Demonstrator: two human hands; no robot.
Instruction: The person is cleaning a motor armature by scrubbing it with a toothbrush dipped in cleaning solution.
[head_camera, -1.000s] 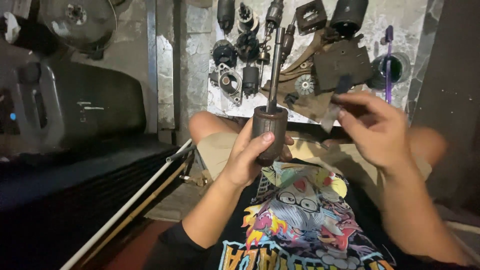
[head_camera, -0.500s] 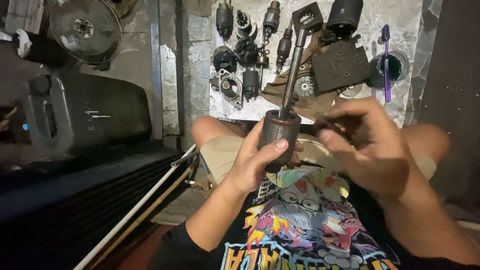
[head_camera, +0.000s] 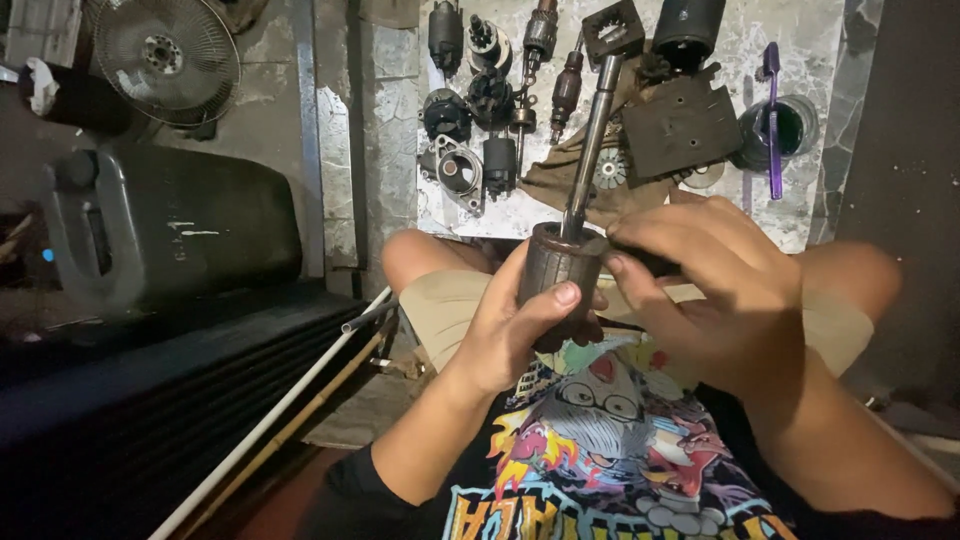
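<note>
A stained floor sheet at the far side carries scattered motor parts. Nearer, over the lap, the left hand is clamped around a dark armature, its shaft pointing away; the right hand pinches a small dark tool against its top edge. If the tool slips off the rim, it could gouge the windings or jab the gripping thumb.

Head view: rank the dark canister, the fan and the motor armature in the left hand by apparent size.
1. Dark canister, clearly largest.
2. Fan.
3. Motor armature, though its shaft makes it long; being nearer the camera, its true size against the fan is unsure.
</note>
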